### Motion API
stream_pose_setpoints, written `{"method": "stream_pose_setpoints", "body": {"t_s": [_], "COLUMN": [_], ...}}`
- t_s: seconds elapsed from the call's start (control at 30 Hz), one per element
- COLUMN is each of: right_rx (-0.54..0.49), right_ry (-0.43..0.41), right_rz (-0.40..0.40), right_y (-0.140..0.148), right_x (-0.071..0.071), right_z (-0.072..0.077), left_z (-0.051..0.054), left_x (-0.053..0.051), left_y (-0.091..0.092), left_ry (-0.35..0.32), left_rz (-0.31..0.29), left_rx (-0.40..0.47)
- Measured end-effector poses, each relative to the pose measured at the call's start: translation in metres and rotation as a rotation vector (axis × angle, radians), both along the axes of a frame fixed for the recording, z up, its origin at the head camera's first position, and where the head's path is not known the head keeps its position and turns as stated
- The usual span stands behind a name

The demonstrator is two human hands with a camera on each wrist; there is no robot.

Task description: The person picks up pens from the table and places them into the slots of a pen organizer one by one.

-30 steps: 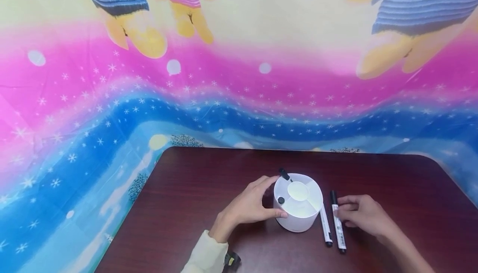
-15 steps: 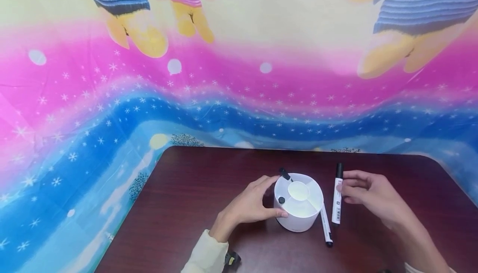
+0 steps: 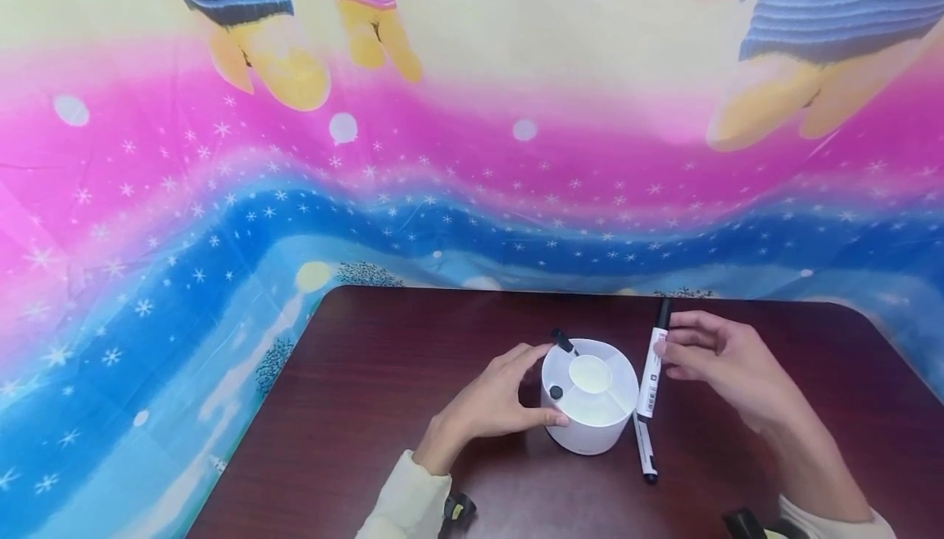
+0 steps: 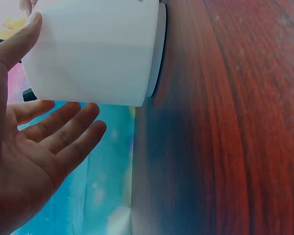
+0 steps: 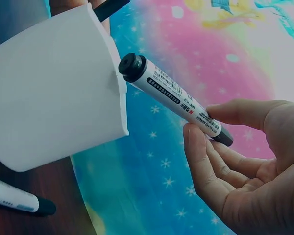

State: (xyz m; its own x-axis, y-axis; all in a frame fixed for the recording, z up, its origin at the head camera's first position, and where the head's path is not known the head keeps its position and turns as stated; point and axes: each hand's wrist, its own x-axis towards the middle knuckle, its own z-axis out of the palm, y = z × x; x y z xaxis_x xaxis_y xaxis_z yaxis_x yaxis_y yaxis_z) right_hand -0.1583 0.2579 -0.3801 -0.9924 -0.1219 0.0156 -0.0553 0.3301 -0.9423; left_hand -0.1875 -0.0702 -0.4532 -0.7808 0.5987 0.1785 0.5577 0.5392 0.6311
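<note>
A round white pen holder [image 3: 586,438] with divided compartments stands upright on the table. My left hand [image 3: 496,401] steadies it from the left, thumb at the near rim and fingers along the far side. Two black marker ends, one slanted at the back [image 3: 563,341] and one at the left [image 3: 555,392], stick out of it. My right hand [image 3: 726,359] pinches a white whiteboard marker [image 5: 171,95] between thumb and fingers, near its dark-capped end. That marker is raised and tilted just right of the holder. Below it, another white marker [image 3: 645,450] lies on the table beside the holder.
The dark red-brown table [image 3: 383,375] has rounded back corners. Behind it hangs a colourful backdrop cloth [image 3: 472,146] with cartoon figures and snowflakes. Black wrist gear [image 3: 459,511] shows below the left sleeve.
My right hand has lifted the marker off the table, moved it away from me and then left, tilting it toward the holder. The left hand and holder stay in place.
</note>
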Motion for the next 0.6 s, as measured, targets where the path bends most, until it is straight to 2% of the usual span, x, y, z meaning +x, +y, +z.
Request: {"method": "stream_pose_setpoints", "body": {"t_s": [0.2, 0.37, 0.6], "right_rx": [-0.054, -0.060, -0.183], "right_ry": [0.014, 0.036, 0.070], "right_rz": [0.002, -0.016, -0.034], "right_y": [-0.0051, -0.0070, -0.0075], "right_x": [-0.0018, -0.0016, -0.0029], "right_z": [0.0005, -0.0011, -0.0042], "left_z": [-0.0003, -0.0001, -0.0008], "left_x": [-0.0005, -0.0008, -0.0009], "left_y": [-0.0003, 0.0003, 0.0007], "left_ry": [-0.002, -0.003, -0.002], "left_rz": [-0.004, -0.008, -0.005], "left_rx": [0.001, 0.007, 0.009]}}
